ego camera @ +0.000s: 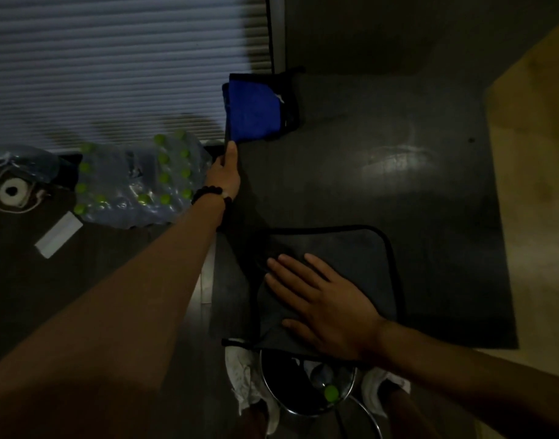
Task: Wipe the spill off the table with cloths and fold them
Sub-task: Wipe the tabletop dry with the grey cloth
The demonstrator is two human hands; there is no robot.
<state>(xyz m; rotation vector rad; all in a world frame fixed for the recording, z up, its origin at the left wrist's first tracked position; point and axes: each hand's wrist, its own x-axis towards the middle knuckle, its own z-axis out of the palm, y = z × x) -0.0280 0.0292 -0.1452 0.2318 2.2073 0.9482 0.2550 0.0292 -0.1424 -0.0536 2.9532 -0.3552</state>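
Observation:
A dark table fills the middle of the view, with a pale wet sheen on its far part. A grey cloth with black edging lies flat near the front edge; my right hand rests on it, palm down, fingers spread. At the far left corner a folded blue cloth lies on a darker cloth. My left hand, with a bead bracelet on the wrist, reaches along the table's left edge; its fingertips touch the blue cloth's near corner. Whether it grips the cloth is unclear.
A shrink-wrapped pack of green-capped bottles stands on the floor to the left. A roll in wrapping and a white strip lie further left. Below the table's front edge sit a round stool and my white shoes.

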